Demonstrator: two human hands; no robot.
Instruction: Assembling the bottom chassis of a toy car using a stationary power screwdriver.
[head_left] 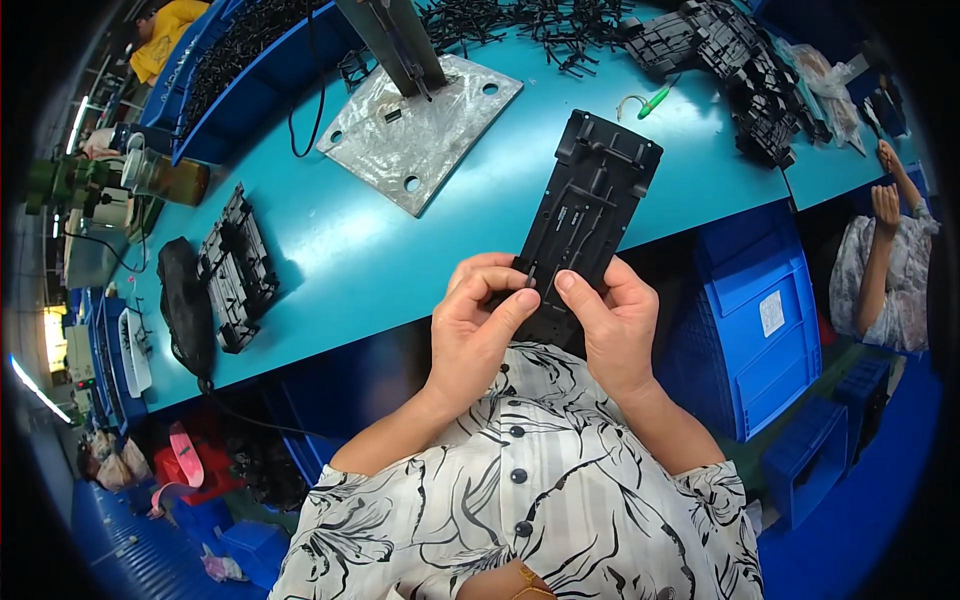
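Observation:
In front of my body I hold up a long black moulded plastic chassis (590, 200), like the underside of a toy vehicle, tilted with its far end to the right. My right hand (620, 325) grips its near right corner, thumb lying on the face. At the near left edge, my left hand (475, 325) is closed, thumb and forefinger pinched together. A small dark bit shows at those fingertips; whether it is a separate part or belongs to the chassis is unclear. The fingers beneath are hidden.
A metal press stand with a square base plate (425, 125) rises from the turquoise table (340, 300). Loose black parts (570, 30) and stacked chassis (740, 90) lie beyond, near a green-handled tool (655, 98). Another chassis (237, 270) rests left. A blue crate (760, 320) stands right; co-workers sit farther off.

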